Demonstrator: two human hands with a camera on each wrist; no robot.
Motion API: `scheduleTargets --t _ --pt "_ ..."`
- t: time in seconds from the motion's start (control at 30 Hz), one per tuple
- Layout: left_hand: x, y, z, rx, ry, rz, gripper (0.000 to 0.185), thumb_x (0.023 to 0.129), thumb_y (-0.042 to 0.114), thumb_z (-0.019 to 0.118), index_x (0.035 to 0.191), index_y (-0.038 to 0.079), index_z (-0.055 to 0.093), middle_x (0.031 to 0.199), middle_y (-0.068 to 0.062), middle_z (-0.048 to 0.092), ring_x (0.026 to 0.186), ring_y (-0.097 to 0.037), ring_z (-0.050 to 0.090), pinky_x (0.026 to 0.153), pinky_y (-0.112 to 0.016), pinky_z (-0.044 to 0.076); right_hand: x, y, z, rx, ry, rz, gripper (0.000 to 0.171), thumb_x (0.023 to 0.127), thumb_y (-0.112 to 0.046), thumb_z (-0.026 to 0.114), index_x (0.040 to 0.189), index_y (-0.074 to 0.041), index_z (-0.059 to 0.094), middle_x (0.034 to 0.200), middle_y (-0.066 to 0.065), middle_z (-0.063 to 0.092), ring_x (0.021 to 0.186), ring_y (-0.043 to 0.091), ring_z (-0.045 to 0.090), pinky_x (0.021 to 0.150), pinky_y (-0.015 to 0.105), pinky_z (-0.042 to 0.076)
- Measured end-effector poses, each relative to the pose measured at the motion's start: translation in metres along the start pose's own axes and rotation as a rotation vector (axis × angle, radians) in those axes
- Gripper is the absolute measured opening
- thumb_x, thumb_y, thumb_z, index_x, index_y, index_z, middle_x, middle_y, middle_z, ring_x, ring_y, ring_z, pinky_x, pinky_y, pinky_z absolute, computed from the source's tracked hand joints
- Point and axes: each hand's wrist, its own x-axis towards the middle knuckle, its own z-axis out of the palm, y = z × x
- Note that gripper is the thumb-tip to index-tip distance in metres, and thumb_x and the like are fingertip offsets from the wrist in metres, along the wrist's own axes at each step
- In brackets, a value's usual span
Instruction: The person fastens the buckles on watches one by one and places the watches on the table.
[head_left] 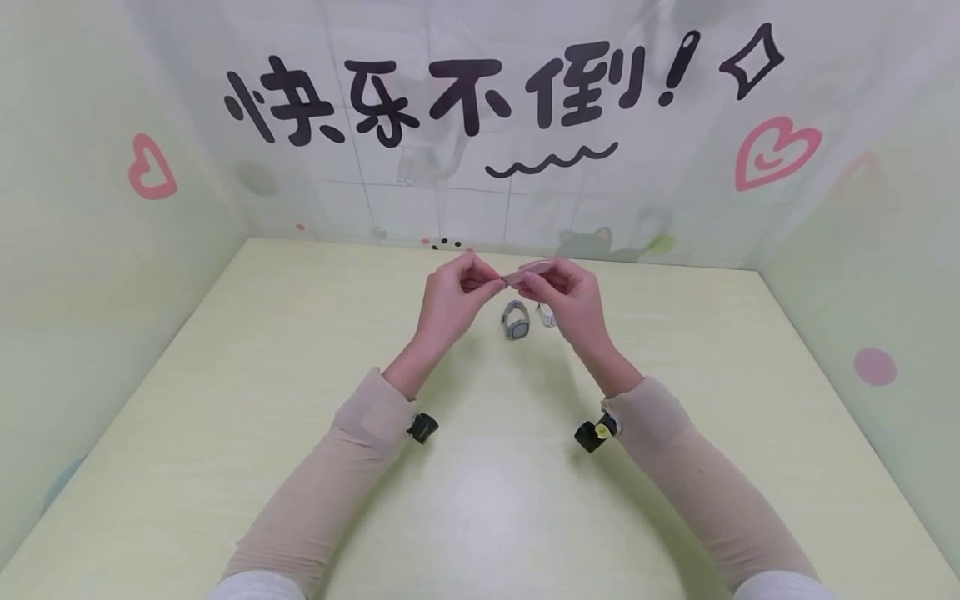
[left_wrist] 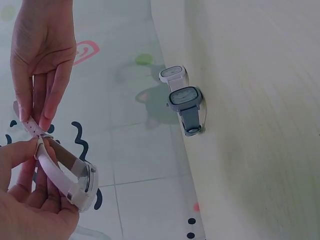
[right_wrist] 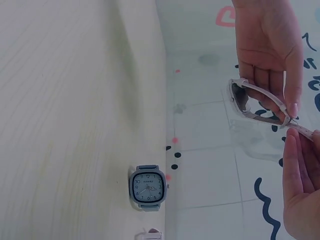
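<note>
Both hands hold a pale pink wristwatch [head_left: 527, 270] up above the table's far middle. My left hand [head_left: 491, 286] grips the watch case and looped band [left_wrist: 80, 182], fingers curled round them. My right hand [head_left: 527, 289] pinches the free strap tail [left_wrist: 27, 121] between thumb and fingers, by the buckle. In the right wrist view the pink watch [right_wrist: 250, 97] hangs from the left hand [right_wrist: 267, 50] while the right hand [right_wrist: 300, 185] meets the strap end. Below the hands a grey-blue watch [head_left: 516, 320] and a white watch [head_left: 546, 314] stand on the table.
The pale yellow-green table [head_left: 300, 400] is boxed in by decorated walls at the left, back and right. The grey-blue watch [right_wrist: 148, 186] faces the right wrist view, close to the back wall. Black cameras sit on both wrists.
</note>
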Motion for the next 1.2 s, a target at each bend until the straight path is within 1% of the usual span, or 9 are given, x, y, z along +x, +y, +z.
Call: scheduleTargets --t 0.17,0.23,0.43,0.53,0.73,0.9,0.97,1.13,1.2 --pt "-0.001 0.004 0.002 0.024 -0.002 -0.001 0.012 0.091 0.013 0.074 0.096 0.003 0.070 0.094 -0.013 0.075 0.083 -0.022 0.070 0.075 -0.025 0.058 -0.002 -0.001 0.002 -0.038 -0.006 -0.038 0.023 0.093 -0.001 0.066 0.108 0.015 0.064 0.090 -0.010 0.073 0.083 0.005 0.073 0.081 0.024 0.061" --pt "-0.001 0.005 0.003 0.038 -0.006 -0.006 0.011 0.091 0.014 0.073 0.096 0.004 0.070 0.093 -0.012 0.074 0.082 -0.021 0.069 0.073 -0.024 0.057 -0.003 -0.001 0.003 -0.061 -0.006 -0.048 0.021 0.093 -0.001 0.067 0.107 0.014 0.065 0.092 -0.008 0.073 0.083 0.004 0.072 0.081 0.024 0.061" --pt "0.000 0.005 0.002 0.072 -0.019 -0.027 0.009 0.091 0.013 0.073 0.094 0.005 0.070 0.091 -0.011 0.074 0.081 -0.020 0.067 0.069 -0.021 0.052 -0.004 0.000 0.004 -0.119 0.001 -0.063 0.020 0.093 -0.003 0.067 0.105 0.012 0.067 0.102 0.019 0.072 0.083 0.003 0.072 0.081 0.024 0.061" --pt "0.001 0.005 0.002 0.081 -0.027 -0.036 0.009 0.091 0.013 0.072 0.094 0.005 0.070 0.092 -0.011 0.074 0.081 -0.020 0.066 0.068 -0.022 0.051 -0.004 0.002 0.005 -0.131 0.003 -0.066 0.019 0.094 -0.004 0.066 0.105 0.012 0.067 0.105 0.026 0.070 0.083 0.003 0.071 0.081 0.024 0.061" --pt "0.001 0.006 0.002 0.117 -0.036 -0.051 0.008 0.091 0.013 0.072 0.094 0.006 0.070 0.092 -0.010 0.074 0.082 -0.020 0.067 0.069 -0.024 0.053 -0.006 0.004 0.006 -0.142 0.007 -0.072 0.017 0.093 -0.005 0.068 0.103 0.010 0.069 0.105 0.026 0.071 0.082 0.003 0.071 0.081 0.023 0.061" --pt "0.002 0.005 0.001 0.175 -0.044 -0.060 0.008 0.090 0.014 0.073 0.092 0.007 0.070 0.090 -0.008 0.074 0.082 -0.020 0.068 0.071 -0.028 0.054 -0.008 0.006 0.008 -0.231 0.016 -0.103 0.018 0.091 -0.009 0.072 0.101 0.006 0.072 0.103 0.024 0.073 0.080 0.002 0.070 0.078 0.018 0.059" --pt "0.002 0.004 0.001 0.196 -0.046 -0.067 0.008 0.090 0.015 0.073 0.092 0.008 0.071 0.089 -0.008 0.074 0.081 -0.020 0.067 0.070 -0.028 0.054 -0.008 0.007 0.009 -0.273 0.019 -0.119 0.017 0.090 -0.010 0.073 0.100 0.004 0.073 0.101 0.022 0.074 0.081 0.007 0.072 0.077 0.017 0.059" --pt "0.003 0.003 0.002 0.237 -0.032 -0.090 0.006 0.091 0.014 0.071 0.094 0.008 0.072 0.090 -0.007 0.074 0.081 -0.020 0.066 0.069 -0.028 0.053 -0.009 0.008 0.013 -0.386 0.024 -0.186 0.015 0.089 -0.010 0.075 0.099 0.000 0.076 0.097 0.016 0.077 0.085 0.026 0.075 0.076 0.015 0.058" --pt "0.003 0.004 0.002 0.248 -0.021 -0.093 0.005 0.091 0.013 0.071 0.094 0.008 0.072 0.091 -0.007 0.074 0.082 -0.020 0.067 0.070 -0.029 0.054 -0.009 0.009 0.015 -0.440 0.029 -0.222 0.014 0.088 -0.008 0.075 0.099 0.000 0.077 0.096 0.015 0.078 0.085 0.028 0.076 0.075 0.017 0.059"
